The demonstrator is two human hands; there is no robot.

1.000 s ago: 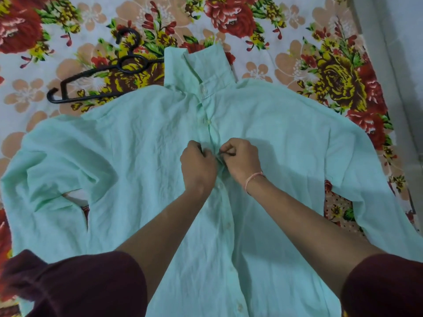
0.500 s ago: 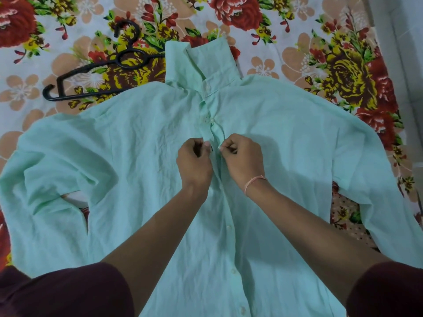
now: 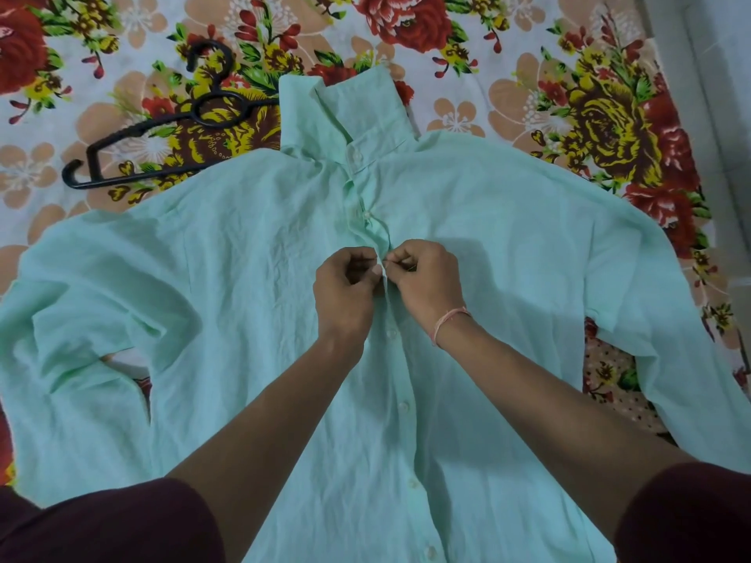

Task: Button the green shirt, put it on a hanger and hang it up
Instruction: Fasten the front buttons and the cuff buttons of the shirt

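1. While both hands meet over its front opening, the green shirt [image 3: 508, 245] lies face up on a floral bedsheet [image 3: 569, 115]. Its collar [image 3: 357, 103] is at the far end, its body is spread wide to left and right, and its hem runs off the near edge.
2. Left hand [image 3: 345, 294]: fingers curled, thumb and forefinger pinching the left front edge at the placket, just near of the second button [image 3: 367, 214].
3. Right hand [image 3: 426, 282]: likewise curled, pinching the facing edge. The fingertips of the two hands almost touch. A thread band [image 3: 449, 321] circles this wrist.
4. Fastenings: the collar button [image 3: 357, 157] and the second button are done up. The button between the fingers is hidden, so whether it has passed its hole cannot be told. Lower buttons [image 3: 391, 334] show in a row along the placket, nearer the person.
5. Handling, as judged: thin, creased cloth, light and limp, likely to slide and bunch. Only the collar and placket have some body. The buttons are small and smooth, so apt to slip from the fingers.
6. Where to hold, as judged: for buttoning, the doubled placket edge just beside each button and hole. For hanging, the shoulder seams or collar, not the loose front.
7. Hanger [image 3: 138, 130]: black plastic, flat on the bedsheet at far left. Its right end is tucked under the shirt's shoulder, and neither hand touches it.
8. Writing: no brand, label or lettering can be read anywhere.
9. Also present: the person's maroon sleeves [image 3: 101, 522] at the near corners.
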